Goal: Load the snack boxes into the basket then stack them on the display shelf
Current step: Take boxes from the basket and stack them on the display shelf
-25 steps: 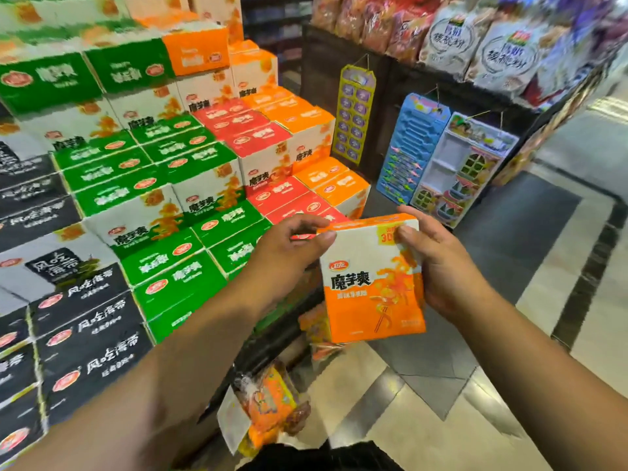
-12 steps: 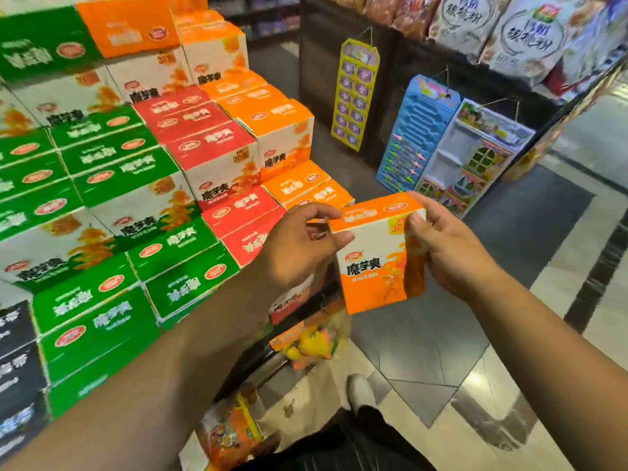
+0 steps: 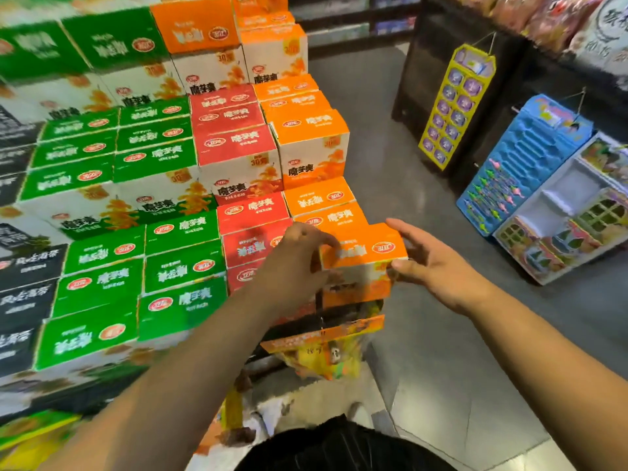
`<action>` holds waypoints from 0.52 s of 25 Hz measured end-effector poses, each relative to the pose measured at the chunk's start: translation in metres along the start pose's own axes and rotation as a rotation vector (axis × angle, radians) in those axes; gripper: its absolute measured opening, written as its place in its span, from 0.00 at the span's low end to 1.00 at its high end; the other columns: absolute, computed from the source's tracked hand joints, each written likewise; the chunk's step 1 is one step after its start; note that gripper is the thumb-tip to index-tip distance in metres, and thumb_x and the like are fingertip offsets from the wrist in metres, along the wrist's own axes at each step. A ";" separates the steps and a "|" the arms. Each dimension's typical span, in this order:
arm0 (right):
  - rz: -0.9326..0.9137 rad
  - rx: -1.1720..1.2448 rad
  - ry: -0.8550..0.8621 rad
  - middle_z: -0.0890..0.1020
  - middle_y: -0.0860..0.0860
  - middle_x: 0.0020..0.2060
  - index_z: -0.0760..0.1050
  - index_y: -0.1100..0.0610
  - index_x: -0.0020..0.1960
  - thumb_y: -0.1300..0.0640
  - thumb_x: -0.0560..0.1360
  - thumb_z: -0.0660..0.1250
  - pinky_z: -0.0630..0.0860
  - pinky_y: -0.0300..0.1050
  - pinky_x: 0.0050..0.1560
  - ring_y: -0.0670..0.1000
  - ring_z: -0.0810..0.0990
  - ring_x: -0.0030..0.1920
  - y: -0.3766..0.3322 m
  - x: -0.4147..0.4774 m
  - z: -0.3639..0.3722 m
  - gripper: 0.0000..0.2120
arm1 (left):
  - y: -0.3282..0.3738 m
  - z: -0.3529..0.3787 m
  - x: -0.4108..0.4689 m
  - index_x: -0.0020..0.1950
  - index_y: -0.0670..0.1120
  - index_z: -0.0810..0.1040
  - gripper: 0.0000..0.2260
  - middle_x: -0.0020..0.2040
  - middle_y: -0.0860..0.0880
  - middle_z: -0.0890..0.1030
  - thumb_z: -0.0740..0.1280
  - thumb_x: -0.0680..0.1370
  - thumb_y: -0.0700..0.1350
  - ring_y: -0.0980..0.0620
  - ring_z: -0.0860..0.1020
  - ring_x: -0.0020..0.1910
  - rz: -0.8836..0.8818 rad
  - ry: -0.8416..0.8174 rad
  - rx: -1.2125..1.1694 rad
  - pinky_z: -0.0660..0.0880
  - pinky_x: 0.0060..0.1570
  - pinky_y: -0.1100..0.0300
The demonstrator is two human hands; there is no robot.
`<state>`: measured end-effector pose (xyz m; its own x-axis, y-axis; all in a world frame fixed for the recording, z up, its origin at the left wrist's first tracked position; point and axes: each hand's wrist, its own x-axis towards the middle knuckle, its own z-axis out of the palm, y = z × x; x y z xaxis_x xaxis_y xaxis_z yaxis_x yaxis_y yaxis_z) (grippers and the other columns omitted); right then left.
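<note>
- Head view, largest first: the display shelf [image 3: 142,205] fills the left and upper left of the frame, a stepped wall of green, red and orange snack boxes; the floor [image 3: 424,334] and hanging toy cards take the right.
- Lower centre, both forearms reach up to one orange snack box [image 3: 365,263], which sits at the lowest front end of the orange column, top face up, long axis running left to right across the frame.
- Left hand [image 3: 292,266] presses on the box's left end, fingers curled over its top edge.
- Right hand [image 3: 431,266] lies at the right end, fingers [image 3: 402,232] spread, thumb touching the corner; the grip looks loose.
- Both hands are equally near; seating it turns on a push up-frame into the stack.
- No basket is clearly identifiable.
</note>
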<state>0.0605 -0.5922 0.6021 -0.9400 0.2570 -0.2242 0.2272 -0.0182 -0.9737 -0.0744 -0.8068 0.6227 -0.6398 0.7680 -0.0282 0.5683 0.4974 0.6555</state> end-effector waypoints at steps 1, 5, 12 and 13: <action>0.000 -0.024 -0.022 0.78 0.51 0.64 0.65 0.44 0.71 0.60 0.74 0.69 0.80 0.49 0.55 0.51 0.79 0.61 0.003 0.005 -0.001 0.29 | -0.001 0.002 -0.001 0.61 0.57 0.76 0.19 0.60 0.54 0.69 0.76 0.72 0.53 0.57 0.73 0.54 -0.029 0.008 0.033 0.68 0.50 0.65; -0.010 -0.126 -0.091 0.73 0.47 0.67 0.64 0.40 0.70 0.61 0.76 0.69 0.79 0.44 0.57 0.50 0.74 0.65 0.008 0.018 0.004 0.29 | -0.003 0.009 -0.009 0.66 0.56 0.74 0.22 0.64 0.52 0.67 0.74 0.74 0.52 0.54 0.67 0.64 -0.078 0.036 0.155 0.64 0.59 0.63; -0.280 -0.503 0.022 0.63 0.52 0.70 0.65 0.56 0.71 0.68 0.67 0.77 0.63 0.20 0.58 0.41 0.66 0.65 0.024 0.030 0.026 0.37 | -0.011 0.027 -0.015 0.58 0.50 0.81 0.23 0.55 0.44 0.79 0.80 0.66 0.53 0.40 0.77 0.57 -0.012 0.194 0.444 0.74 0.59 0.42; -0.321 -0.518 0.034 0.62 0.51 0.70 0.65 0.52 0.70 0.67 0.67 0.77 0.64 0.20 0.58 0.40 0.67 0.64 0.029 0.031 0.027 0.37 | -0.013 0.029 -0.015 0.57 0.50 0.81 0.23 0.55 0.44 0.79 0.80 0.66 0.54 0.40 0.77 0.56 -0.013 0.195 0.464 0.75 0.57 0.43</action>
<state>0.0313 -0.6114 0.5655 -0.9754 0.2023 0.0870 0.0359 0.5359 -0.8435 -0.0575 -0.8135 0.5926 -0.7080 0.6928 0.1367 0.7014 0.6675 0.2499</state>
